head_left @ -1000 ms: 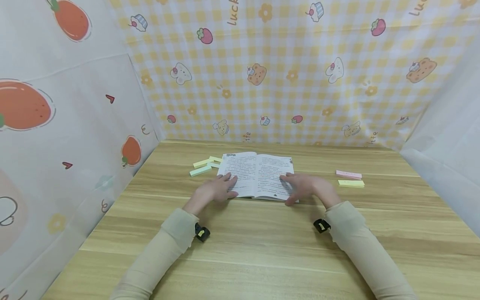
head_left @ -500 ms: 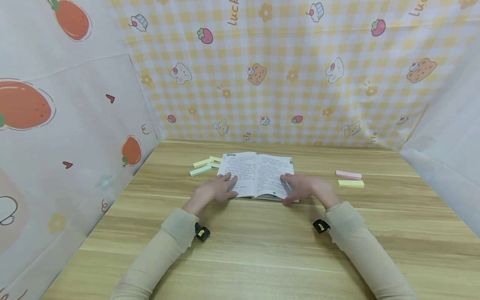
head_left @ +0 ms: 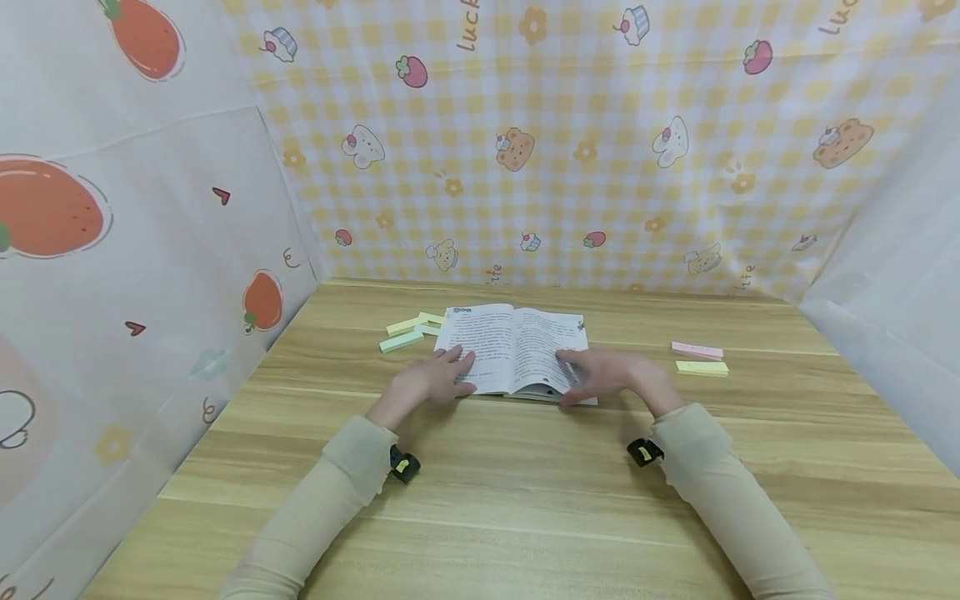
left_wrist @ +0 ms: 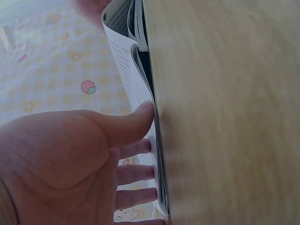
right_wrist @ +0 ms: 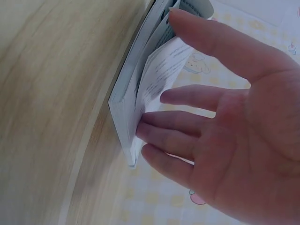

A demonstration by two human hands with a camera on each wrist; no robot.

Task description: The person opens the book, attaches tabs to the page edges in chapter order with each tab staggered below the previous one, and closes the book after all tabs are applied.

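An open book (head_left: 487, 342) with printed pages lies on the wooden table. On the left page rests my left hand (head_left: 429, 382), fingers spread and thumb (left_wrist: 144, 110) along the near edge. My right hand (head_left: 611, 372) touches the right page (head_left: 538, 346) with its fingers relaxed and apart from the thumb. In the right wrist view the thumb (right_wrist: 197, 30) pushes at the page's near edge, and the fingertips (right_wrist: 146, 130) touch the book's outer part. That page bows upward, leaving a gap above the leaves below.
Yellow sticky notes (head_left: 406, 326) and green sticky notes (head_left: 401, 342) lie left of the book, some partly beneath it. To the right are pink sticky notes (head_left: 697, 349) and more yellow sticky notes (head_left: 702, 368). A checked cloth (head_left: 555, 200) hangs behind the table.
My right thumb has slid left along the near edge, and the fingers shifted slightly left. The right page has bulged up from nearly flat. My left hand has stayed put.
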